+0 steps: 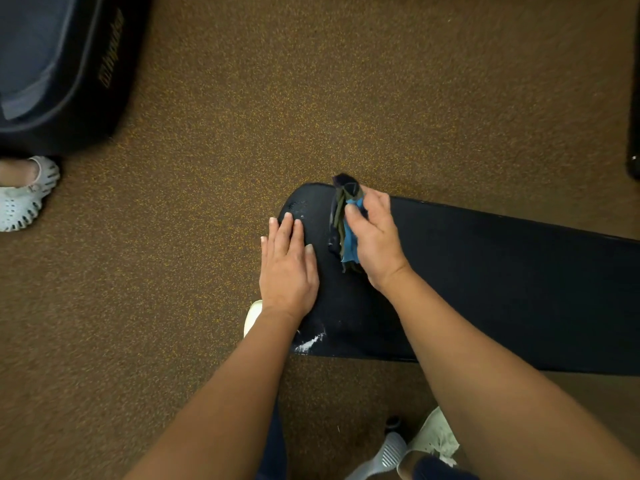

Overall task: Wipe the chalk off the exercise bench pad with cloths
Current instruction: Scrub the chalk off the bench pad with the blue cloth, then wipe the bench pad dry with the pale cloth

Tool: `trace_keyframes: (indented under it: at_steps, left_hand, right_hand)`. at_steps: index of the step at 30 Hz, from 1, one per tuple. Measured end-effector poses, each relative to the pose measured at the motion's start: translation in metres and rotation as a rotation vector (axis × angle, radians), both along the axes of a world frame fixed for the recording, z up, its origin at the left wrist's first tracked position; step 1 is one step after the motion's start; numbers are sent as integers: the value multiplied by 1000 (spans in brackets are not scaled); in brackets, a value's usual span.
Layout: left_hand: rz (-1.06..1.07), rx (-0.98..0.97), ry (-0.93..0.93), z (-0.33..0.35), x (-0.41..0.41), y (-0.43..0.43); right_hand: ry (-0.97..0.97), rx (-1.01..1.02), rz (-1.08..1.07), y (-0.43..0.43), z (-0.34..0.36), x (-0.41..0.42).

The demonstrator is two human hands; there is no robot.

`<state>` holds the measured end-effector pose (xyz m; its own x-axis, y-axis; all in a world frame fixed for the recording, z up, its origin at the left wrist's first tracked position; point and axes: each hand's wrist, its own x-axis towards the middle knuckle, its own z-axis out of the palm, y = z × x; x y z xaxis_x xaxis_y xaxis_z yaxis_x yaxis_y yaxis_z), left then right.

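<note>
A dark navy bench pad (502, 282) runs from the middle of the view to the right edge, its rounded end pointing left. My left hand (287, 265) lies flat on that rounded end, fingers straight. My right hand (374, 240) grips a bunch of cloths (346, 223), blue, olive and dark, just above the pad beside the left hand. A white chalk smear (310, 342) shows on the pad's near edge by my left wrist. Faint pale marks (298, 207) sit near the pad's tip.
Brown speckled carpet (311, 98) covers the floor. A dark padded machine base (59, 71) fills the top left. Another person's foot in a white clog (24, 195) stands at the left edge. A dark post (634, 133) is at the right edge. My shoes (415, 448) show below.
</note>
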<state>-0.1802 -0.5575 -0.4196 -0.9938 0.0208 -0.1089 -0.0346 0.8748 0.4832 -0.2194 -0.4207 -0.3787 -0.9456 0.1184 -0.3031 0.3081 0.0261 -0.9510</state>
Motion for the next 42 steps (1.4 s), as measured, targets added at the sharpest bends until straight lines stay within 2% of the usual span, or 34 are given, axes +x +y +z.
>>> trace_keyframes:
  at_steps: [2,4,9,11,13,15,19,21,26,28,31,34,37,42]
  left_hand:
    - [72,87,21,5,-7,5]
    - [124,177,17,12,-15,9]
    - [228,497,22,27,-36,12]
    - [278,589,22,29,-44,12]
    - [297,598,46,29,-48,11]
    - [290,495,79,28,-49,8]
    - [275,296,78,22,-45,3]
    - [274,232,87,18,-44,0]
    - [289,79,113,12,-43,1]
    - [227,3,168,11,-45,4]
    - [-24,-92,226,9,-51,15]
    - [-223,-142,157,9,-54,29]
    - [-301,-198,71,4,-53,31]
    - [-322,-316,60,-4,-53,16]
  right_hand:
    - [-91,-329,-90,-2,11,-4]
    - [-153,-576,-137,-3,20,-8]
    - [-315,-850,-168,-2,20,-16]
    - [-412,-898,-145,0,19,-17]
    - [-426,-890,-125,0,20,-17]
    - [-373,-743,-126,-4,15,-15]
    - [-263,0,-74,-10,2,-13]
    - [-221,270,13,-8,-5,-14]
    - [-56,702,61,1,-13,-8]
    - [35,874,33,4,-18,-2]
    - [120,1033,2,12,-28,5]
    - [129,1123,81,20,-33,9]
    - [116,1181,206,26,-36,11]
    - [93,1194,277,28,-38,16]
